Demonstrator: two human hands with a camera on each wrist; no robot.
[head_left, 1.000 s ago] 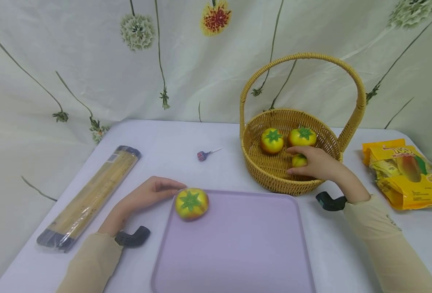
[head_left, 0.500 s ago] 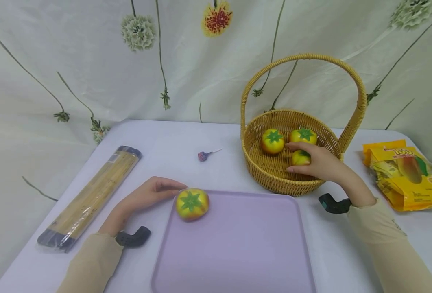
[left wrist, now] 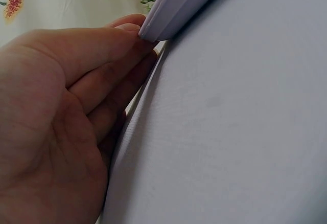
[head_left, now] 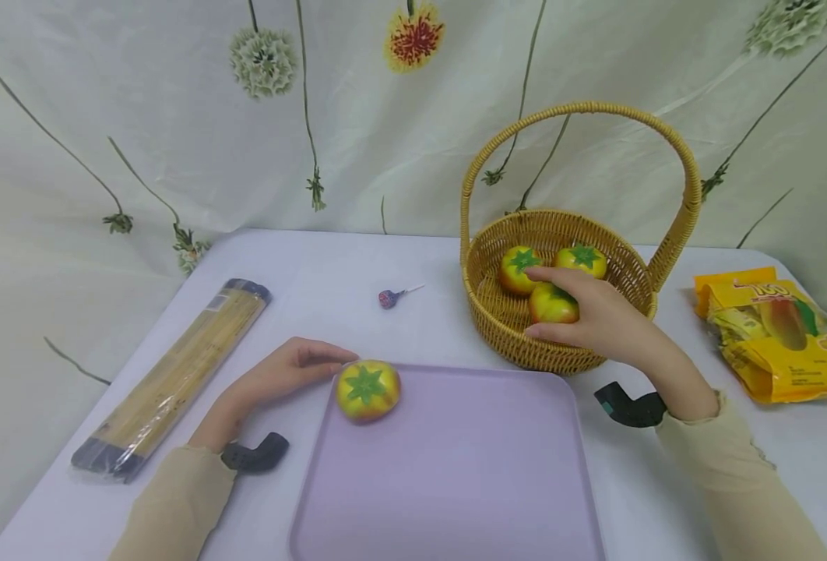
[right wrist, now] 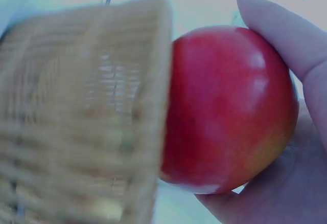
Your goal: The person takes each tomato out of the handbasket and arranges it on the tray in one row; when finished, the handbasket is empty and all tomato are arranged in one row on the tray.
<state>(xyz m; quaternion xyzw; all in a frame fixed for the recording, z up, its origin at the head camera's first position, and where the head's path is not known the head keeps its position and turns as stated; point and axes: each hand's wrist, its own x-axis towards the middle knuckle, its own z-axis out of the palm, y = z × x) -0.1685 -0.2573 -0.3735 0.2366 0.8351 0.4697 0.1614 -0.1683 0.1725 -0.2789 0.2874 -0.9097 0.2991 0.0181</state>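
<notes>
My right hand (head_left: 599,315) grips a yellow-and-red tomato (head_left: 552,304), raised to the basket's front rim. In the right wrist view the tomato (right wrist: 230,106) shows its red underside beside the woven wall, with the thumb along it. Two more tomatoes, one at left (head_left: 519,276) and one at right (head_left: 585,259), lie in the wicker basket (head_left: 526,354). Another tomato (head_left: 367,392) sits in the far left corner of the lilac tray (head_left: 455,467). My left hand (head_left: 283,374) pinches that tray corner between thumb and fingers; the left wrist view shows the tray edge (left wrist: 166,17) at the fingertips.
A wrapped bundle of thin wooden sticks (head_left: 175,374) lies at the left. Behind the tray is a lollipop (head_left: 389,298). A yellow bag of mango sweets (head_left: 781,335) lies at the right. The basket's tall handle (head_left: 589,107) arches above it.
My right hand has lifted the tomato from the basket's bottom right part and moved it left and up towards the front rim. The left hand stays at the tray corner.
</notes>
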